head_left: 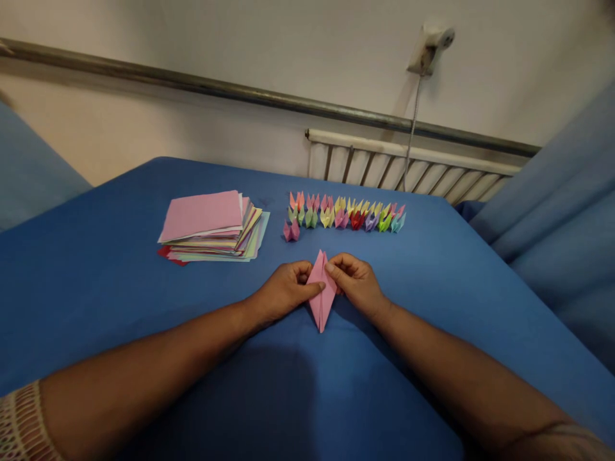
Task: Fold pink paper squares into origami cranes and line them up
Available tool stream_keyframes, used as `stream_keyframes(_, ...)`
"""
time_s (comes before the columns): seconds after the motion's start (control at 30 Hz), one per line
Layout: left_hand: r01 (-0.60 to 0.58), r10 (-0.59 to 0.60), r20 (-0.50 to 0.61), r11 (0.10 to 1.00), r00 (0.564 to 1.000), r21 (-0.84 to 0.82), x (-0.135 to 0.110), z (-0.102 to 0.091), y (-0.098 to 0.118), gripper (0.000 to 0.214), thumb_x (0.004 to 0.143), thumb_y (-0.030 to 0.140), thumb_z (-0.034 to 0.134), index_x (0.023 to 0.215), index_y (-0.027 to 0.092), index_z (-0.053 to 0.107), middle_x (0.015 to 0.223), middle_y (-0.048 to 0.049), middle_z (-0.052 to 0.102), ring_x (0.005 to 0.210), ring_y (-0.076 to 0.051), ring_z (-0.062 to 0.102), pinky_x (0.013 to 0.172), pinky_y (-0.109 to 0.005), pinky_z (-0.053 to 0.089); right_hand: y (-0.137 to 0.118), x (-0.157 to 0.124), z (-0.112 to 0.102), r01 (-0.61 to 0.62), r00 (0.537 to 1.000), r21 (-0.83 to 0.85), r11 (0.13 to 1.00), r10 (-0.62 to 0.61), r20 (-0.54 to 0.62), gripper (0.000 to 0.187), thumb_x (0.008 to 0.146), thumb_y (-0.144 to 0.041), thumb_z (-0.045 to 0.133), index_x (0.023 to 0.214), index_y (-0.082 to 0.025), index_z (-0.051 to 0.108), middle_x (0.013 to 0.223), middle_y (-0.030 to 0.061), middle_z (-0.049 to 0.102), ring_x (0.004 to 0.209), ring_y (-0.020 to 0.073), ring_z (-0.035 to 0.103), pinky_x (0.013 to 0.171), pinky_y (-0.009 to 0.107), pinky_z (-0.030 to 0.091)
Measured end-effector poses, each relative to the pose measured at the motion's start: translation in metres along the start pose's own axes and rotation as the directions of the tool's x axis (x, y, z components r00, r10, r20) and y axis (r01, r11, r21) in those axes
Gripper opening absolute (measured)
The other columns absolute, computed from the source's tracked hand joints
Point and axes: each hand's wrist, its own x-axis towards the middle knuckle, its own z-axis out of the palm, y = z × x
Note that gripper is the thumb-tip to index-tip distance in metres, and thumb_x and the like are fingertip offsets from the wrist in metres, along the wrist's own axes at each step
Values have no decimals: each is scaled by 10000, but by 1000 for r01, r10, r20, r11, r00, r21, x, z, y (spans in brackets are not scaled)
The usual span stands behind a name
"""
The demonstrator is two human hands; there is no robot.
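A pink paper folded into a long diamond shape [321,301] lies on the blue table [120,288] in front of me. My left hand [283,291] pinches its left edge with thumb and fingers closed. My right hand [355,282] pinches the right edge near the top, fingers curled. Both hands rest on the table surface, meeting over the paper's upper half. The lower point of the paper sticks out toward me.
A stack of coloured paper sheets [211,227] with a pink one on top sits at the back left. Rows of several small folded paper figures [343,214] stand behind my hands. A radiator [408,169] and a rail run along the wall.
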Motion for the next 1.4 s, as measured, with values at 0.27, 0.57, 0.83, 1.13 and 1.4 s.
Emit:
stream_keyframes(0.27,18,-7,110,995,994,-102,-4,2,6,240,635,287,698,830,174,618,805,-13,658,751,-165,611,729,-295,473,-5,0,0,-1,1000,30,1000,1,-9,369,738,-534,636,647,-188,544,472,-69,459,431,73,387,441,212,328)
stream_keyframes(0.57,-29,28,157,1000,987,8,-7,4,4,108,692,227,622,788,176,633,698,23,611,645,-138,557,621,-246,439,-5,-3,2,62,997,-34,998,-63,-42,343,724,-504,671,648,-191,553,556,-52,491,509,87,412,519,232,358)
stream_keyframes(0.83,-32,29,171,999,985,15,-10,6,6,82,694,235,643,753,178,640,704,19,628,660,-147,581,631,-254,459,-2,0,-3,5,1000,-72,997,-5,3,444,804,-575,556,583,-194,499,462,-61,420,442,83,366,457,225,308)
stream_keyframes(1.13,-14,-46,-137,914,990,-404,-2,0,7,225,699,275,728,869,147,654,739,-17,670,599,-113,578,562,-228,424,2,-2,1,-134,982,110,985,117,151,418,718,-581,665,739,-183,536,574,-44,585,475,98,554,454,210,424)
stream_keyframes(1.4,20,-99,-121,847,988,-531,-2,-4,8,211,718,253,729,878,137,655,779,-31,671,691,-126,610,647,-242,465,2,2,0,-252,953,158,955,216,215,428,691,-558,700,749,-157,563,598,9,669,470,124,635,398,186,432)
